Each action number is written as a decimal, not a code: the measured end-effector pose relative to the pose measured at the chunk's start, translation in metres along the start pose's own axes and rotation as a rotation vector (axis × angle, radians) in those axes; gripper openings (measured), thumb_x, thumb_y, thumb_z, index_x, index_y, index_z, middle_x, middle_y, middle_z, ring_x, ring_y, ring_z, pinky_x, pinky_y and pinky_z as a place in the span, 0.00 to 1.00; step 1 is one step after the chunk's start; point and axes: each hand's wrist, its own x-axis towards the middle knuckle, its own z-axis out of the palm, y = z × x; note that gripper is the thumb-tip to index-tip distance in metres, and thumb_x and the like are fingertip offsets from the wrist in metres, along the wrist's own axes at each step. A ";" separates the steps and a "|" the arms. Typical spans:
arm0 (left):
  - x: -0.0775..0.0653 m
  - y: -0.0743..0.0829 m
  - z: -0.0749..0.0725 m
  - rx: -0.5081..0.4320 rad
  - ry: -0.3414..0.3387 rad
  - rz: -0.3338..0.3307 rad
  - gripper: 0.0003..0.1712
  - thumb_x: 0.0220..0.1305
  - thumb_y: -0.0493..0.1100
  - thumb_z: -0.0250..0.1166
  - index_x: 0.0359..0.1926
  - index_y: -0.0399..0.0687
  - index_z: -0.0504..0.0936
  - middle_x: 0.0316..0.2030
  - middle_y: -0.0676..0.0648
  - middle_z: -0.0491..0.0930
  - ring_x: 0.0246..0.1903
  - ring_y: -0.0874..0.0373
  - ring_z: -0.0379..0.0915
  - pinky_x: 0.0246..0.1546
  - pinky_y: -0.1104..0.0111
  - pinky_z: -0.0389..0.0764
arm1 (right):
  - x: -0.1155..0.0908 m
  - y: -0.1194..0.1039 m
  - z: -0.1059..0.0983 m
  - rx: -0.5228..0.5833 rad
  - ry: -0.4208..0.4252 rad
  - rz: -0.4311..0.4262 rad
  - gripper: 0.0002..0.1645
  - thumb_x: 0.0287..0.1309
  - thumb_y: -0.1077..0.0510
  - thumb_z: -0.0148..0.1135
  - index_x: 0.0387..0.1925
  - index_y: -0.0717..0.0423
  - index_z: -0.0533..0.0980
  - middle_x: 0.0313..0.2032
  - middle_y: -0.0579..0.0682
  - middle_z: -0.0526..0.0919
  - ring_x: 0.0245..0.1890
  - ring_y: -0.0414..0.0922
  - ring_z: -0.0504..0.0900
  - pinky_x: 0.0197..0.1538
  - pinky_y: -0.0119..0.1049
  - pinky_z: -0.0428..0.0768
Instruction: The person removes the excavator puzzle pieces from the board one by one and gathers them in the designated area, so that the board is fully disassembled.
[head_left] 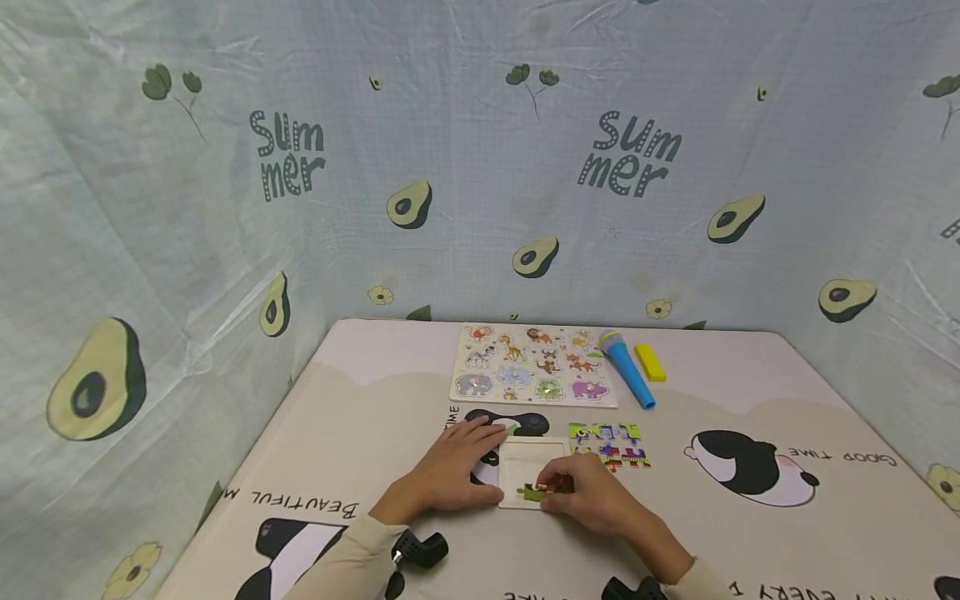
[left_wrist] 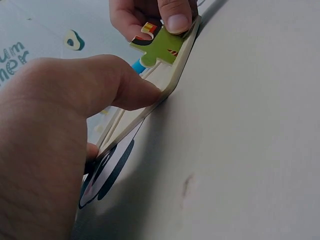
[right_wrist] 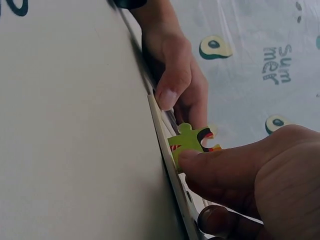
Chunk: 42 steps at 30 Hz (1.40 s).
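Note:
A small pale wooden puzzle tray (head_left: 528,457) lies on the table. My left hand (head_left: 457,468) rests along its left side, thumb at the near corner and fingers at the far one. In the left wrist view, the thumb (left_wrist: 137,90) touches the rim. My right hand (head_left: 588,496) pinches a green puzzle piece (right_wrist: 189,140) with red and black marks, low over the tray's near edge. This piece (left_wrist: 162,47) appears tilted in the left wrist view. Right of the tray lie several colourful puzzle pieces (head_left: 628,457), partly behind the right hand.
Behind the tray lies a large animal puzzle board (head_left: 491,396). A blue toy microphone (head_left: 632,375) and a yellow block (head_left: 650,363) are to its right. A printed cloth covers the table (head_left: 720,383), and patterned curtains (head_left: 465,100) stand around it.

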 end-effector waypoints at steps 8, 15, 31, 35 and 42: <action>-0.001 0.002 -0.002 -0.008 -0.006 -0.009 0.50 0.56 0.65 0.65 0.77 0.53 0.65 0.75 0.52 0.64 0.77 0.50 0.49 0.76 0.47 0.53 | -0.002 0.002 -0.004 0.039 0.028 0.034 0.04 0.62 0.56 0.70 0.39 0.49 0.85 0.30 0.39 0.80 0.32 0.39 0.76 0.37 0.31 0.76; 0.000 0.002 -0.001 0.003 -0.004 -0.008 0.50 0.56 0.65 0.65 0.77 0.54 0.64 0.75 0.53 0.63 0.77 0.50 0.50 0.75 0.48 0.53 | -0.006 0.009 -0.019 0.042 0.090 0.035 0.05 0.65 0.55 0.66 0.39 0.50 0.86 0.30 0.39 0.83 0.33 0.39 0.78 0.39 0.31 0.79; 0.000 0.001 0.000 0.007 0.003 0.001 0.49 0.57 0.65 0.65 0.76 0.53 0.65 0.75 0.52 0.64 0.77 0.50 0.50 0.75 0.47 0.54 | -0.020 0.038 -0.060 0.146 0.127 0.184 0.10 0.60 0.60 0.71 0.41 0.61 0.83 0.29 0.50 0.80 0.30 0.45 0.77 0.30 0.32 0.81; 0.000 0.000 0.001 0.008 0.003 -0.002 0.49 0.57 0.65 0.65 0.76 0.53 0.65 0.75 0.52 0.64 0.77 0.50 0.50 0.75 0.47 0.54 | -0.024 0.044 -0.068 0.113 0.122 0.191 0.07 0.62 0.60 0.69 0.40 0.60 0.83 0.28 0.49 0.79 0.26 0.43 0.76 0.28 0.31 0.79; 0.000 0.001 0.000 0.008 0.004 -0.003 0.49 0.57 0.65 0.66 0.76 0.53 0.65 0.75 0.52 0.64 0.77 0.50 0.50 0.75 0.47 0.54 | -0.030 0.054 -0.076 0.080 0.106 0.233 0.06 0.62 0.60 0.69 0.39 0.60 0.84 0.27 0.49 0.78 0.26 0.45 0.75 0.26 0.31 0.76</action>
